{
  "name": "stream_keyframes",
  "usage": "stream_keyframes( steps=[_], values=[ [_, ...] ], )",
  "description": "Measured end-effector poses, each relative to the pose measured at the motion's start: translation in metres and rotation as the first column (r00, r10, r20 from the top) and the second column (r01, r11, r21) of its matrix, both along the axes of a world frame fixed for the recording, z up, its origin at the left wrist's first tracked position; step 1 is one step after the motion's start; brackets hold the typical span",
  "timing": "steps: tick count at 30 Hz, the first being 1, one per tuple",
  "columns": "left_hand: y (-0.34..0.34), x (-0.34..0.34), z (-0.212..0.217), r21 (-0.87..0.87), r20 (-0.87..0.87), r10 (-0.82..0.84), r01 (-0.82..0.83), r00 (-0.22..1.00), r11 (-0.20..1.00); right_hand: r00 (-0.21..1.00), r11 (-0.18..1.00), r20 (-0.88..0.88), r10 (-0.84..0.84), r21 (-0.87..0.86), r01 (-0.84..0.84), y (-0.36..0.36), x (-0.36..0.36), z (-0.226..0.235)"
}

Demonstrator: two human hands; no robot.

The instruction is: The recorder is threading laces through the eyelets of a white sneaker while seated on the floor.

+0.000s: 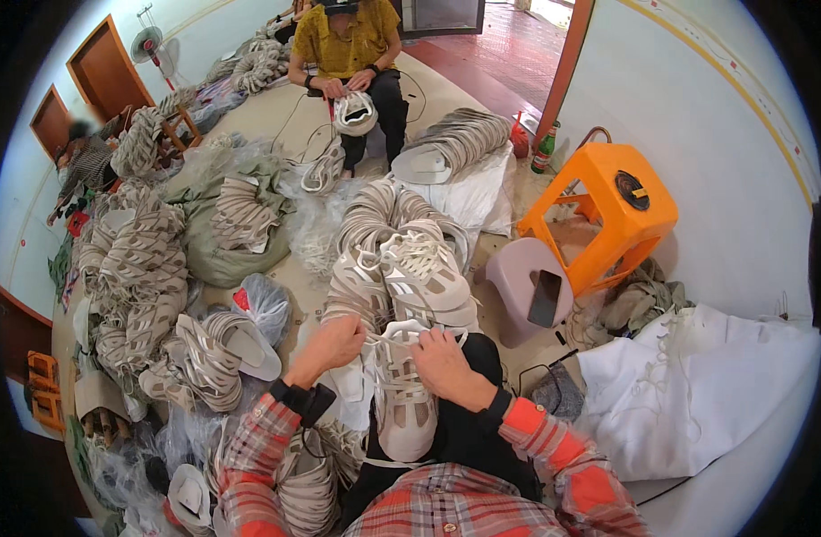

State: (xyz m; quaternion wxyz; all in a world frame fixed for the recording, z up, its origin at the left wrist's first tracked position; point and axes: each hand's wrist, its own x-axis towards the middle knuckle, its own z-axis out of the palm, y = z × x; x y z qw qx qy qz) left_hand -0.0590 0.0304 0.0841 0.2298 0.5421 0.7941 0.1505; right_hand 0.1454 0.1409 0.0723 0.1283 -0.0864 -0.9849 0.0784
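Observation:
A beige and white shoe upper (pixel 405 413) rests on my lap, toe toward me, with a pale shoelace (pixel 388 341) across its top. My left hand (pixel 337 342) is closed on the lace to the left of the shoe's opening. At the upper's right edge, beside the top eyelets, my right hand (pixel 448 365) is closed with its fingertips pinching the upper; its palm side is hidden. Just beyond my hands lies a row of stacked uppers (pixel 426 279), the nearest with laces in it.
Heaps of uppers (pixel 140 259) and plastic bags (pixel 265 306) fill the left. To the right stand a lilac stool (pixel 509 277) with a phone (pixel 545 298), an orange stool (pixel 621 183) and white cloth (pixel 688 385). Ahead, a seated person (pixel 348 54) handles another upper (pixel 355 115).

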Motion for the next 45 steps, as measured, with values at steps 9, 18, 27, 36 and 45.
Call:
stream_keyframes(
  steps=[9,18,27,36,45],
  values=[
    [-0.026,0.025,-0.022,-0.289,0.951,0.308,-0.348,-0.002,0.892,0.993,0.994,0.105,-0.057,-0.088,0.067,0.025,-0.001,0.009],
    [-0.033,0.039,-0.032,-0.298,0.813,0.010,-0.401,-0.582,0.866,0.855,0.069,0.436,0.281,-0.898,0.435,0.053,0.012,0.035],
    [-0.079,-0.108,-0.022,-0.225,0.712,-0.608,-0.934,-0.352,0.277,0.816,0.260,0.448,0.365,-0.891,0.372,0.072,0.018,0.004],
    [-0.079,-0.121,0.120,0.295,0.944,-0.209,-0.936,0.255,0.190,0.962,0.040,0.259,0.087,-0.966,0.256,0.037,-0.028,-0.004],
    [-0.047,-0.062,0.002,0.007,0.981,0.131,-0.699,0.143,0.715,0.860,0.662,-0.183,0.477,-0.569,-0.488,-0.089,-0.031,-0.049]
  ],
)
